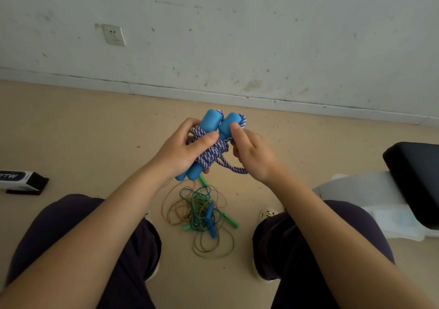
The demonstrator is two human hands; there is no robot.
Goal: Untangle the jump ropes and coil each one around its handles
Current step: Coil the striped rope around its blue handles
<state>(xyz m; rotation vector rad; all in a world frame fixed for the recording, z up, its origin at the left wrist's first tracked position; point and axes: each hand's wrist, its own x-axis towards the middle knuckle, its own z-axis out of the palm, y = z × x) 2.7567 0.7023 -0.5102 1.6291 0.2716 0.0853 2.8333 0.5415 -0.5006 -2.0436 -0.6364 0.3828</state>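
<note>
Plain indoor room, sparsely furnished; whether home or workplace cannot be told. Scuffed, stained white wall with a wall socket low down and a pale baseboard. Beige floor, speckled with small dark debris. Black padded seat at right; black-and-white box lying at left.

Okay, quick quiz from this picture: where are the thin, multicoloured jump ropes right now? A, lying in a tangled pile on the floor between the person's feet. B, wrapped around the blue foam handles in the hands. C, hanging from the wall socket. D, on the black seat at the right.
A: the thin ropes lie tangled on the floor between the feet, while both hands hold the blue-and-white braided rope wound round its blue foam handles.
</note>
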